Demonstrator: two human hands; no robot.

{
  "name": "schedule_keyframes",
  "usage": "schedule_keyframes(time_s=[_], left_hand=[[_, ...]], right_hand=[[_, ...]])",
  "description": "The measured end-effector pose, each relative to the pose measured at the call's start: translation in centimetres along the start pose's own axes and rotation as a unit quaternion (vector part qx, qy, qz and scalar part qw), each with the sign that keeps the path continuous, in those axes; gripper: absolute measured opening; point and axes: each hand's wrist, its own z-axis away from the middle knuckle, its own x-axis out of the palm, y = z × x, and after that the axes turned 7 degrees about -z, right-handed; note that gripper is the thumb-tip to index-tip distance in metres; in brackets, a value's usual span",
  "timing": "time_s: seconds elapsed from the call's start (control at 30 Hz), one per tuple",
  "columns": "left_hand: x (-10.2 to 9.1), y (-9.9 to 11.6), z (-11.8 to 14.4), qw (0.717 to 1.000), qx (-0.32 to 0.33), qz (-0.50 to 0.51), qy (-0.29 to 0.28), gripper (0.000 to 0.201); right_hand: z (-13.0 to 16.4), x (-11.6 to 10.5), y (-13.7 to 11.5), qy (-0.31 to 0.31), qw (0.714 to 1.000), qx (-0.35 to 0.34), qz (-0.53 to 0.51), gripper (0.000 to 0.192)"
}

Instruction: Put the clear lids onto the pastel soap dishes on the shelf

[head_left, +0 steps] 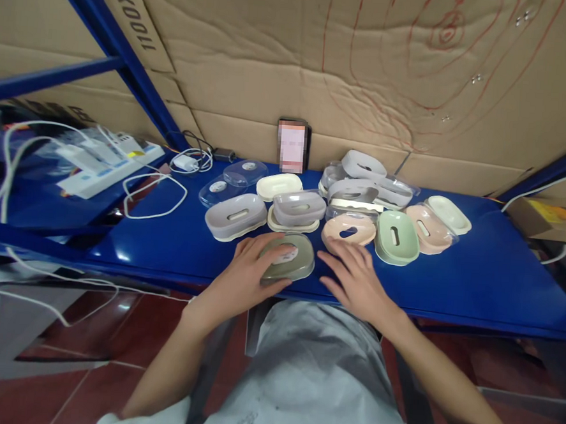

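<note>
An olive-green soap box with a clear lid (293, 257) lies near the front edge of the blue shelf (490, 276). My left hand (251, 267) rests on its left side, fingers curled over the lid. My right hand (353, 277) lies flat on the shelf just right of the box, fingers spread, holding nothing, its fingertips close to a peach soap dish (349, 229). Behind stand several more soap boxes: grey ones (237, 217), a green one (396, 238), a pink one (428, 228) and cream ones (448, 214).
A phone (292, 145) leans upright against the cardboard back wall. A white power strip with chargers (108, 160) and loose white cables (154, 194) lie at the left. Blue rack struts (124, 55) cross the upper left. Red floor tiles show below the shelf.
</note>
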Motion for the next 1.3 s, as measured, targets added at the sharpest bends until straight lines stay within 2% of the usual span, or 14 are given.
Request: schedule_keyframes(time_s=[0.17, 0.3, 0.4, 0.5, 0.63, 0.73, 0.83, 0.9, 0.93, 1.0, 1.07, 1.1, 1.2, 1.3], left_hand=[[2.3, -0.3, -1.0, 0.992, -0.017, 0.124, 0.027, 0.043], [3.8, 0.6, -1.5, 0.990, 0.004, 0.087, 0.109, 0.039], [2.4, 0.4, -2.1, 0.986, -0.006, 0.034, 0.160, 0.040], [-0.3, -2.2, -4.0, 0.982, -0.050, -0.022, 0.183, 0.040], [-2.8, -8.2, -8.2, 0.976, -0.124, -0.078, 0.164, 0.046], [-2.5, -11.6, -11.4, 0.981, -0.145, -0.107, 0.071, 0.045], [-1.5, -12.8, -13.1, 0.983, -0.142, -0.116, -0.024, 0.047], [-1.3, -12.3, -13.1, 0.983, -0.135, -0.114, -0.048, 0.049], [-1.4, -11.7, -12.6, 0.984, -0.133, -0.116, -0.039, 0.050], [-1.7, -9.6, -10.6, 0.986, -0.119, -0.120, 0.013, 0.050], [-1.8, -6.6, -7.5, 0.989, -0.076, -0.100, 0.082, 0.047], [-1.5, -4.9, -5.7, 0.991, -0.054, -0.078, 0.096, 0.045], [0.9, -0.2, -0.3, 0.991, -0.010, -0.056, 0.123, 0.046], [4.5, 2.4, 2.8, 0.973, 0.003, -0.069, 0.218, 0.049]], right_hand=[[0.5, 1.4, -2.3, 0.039, 0.999, -0.021, 0.026, 0.061], [1.1, 1.4, -2.7, 0.015, 0.997, -0.044, 0.053, 0.058], [1.0, 1.1, -3.1, -0.012, 0.997, -0.056, 0.043, 0.051], [0.5, 0.8, -3.5, -0.060, 0.997, -0.052, 0.002, 0.048], [-0.2, 0.5, -3.4, -0.068, 0.995, -0.045, -0.059, 0.047], [-0.3, 0.6, -3.1, -0.060, 0.995, -0.030, -0.070, 0.044], [-0.3, 0.8, -2.9, -0.056, 0.996, -0.020, -0.068, 0.038], [-0.3, 0.9, -2.9, -0.050, 0.996, -0.013, -0.074, 0.034], [-0.3, 1.0, -2.9, -0.046, 0.996, -0.010, -0.077, 0.033], [-0.5, 1.0, -2.9, -0.043, 0.996, -0.005, -0.082, 0.032], [-0.7, 1.0, -2.8, -0.041, 0.995, 0.000, -0.088, 0.033], [-0.9, 1.0, -2.8, -0.038, 0.995, 0.002, -0.090, 0.033], [-1.2, 1.0, -2.6, -0.022, 0.996, 0.000, -0.092, 0.031], [-1.0, 0.9, -2.5, -0.004, 0.996, 0.001, -0.093, 0.030]])
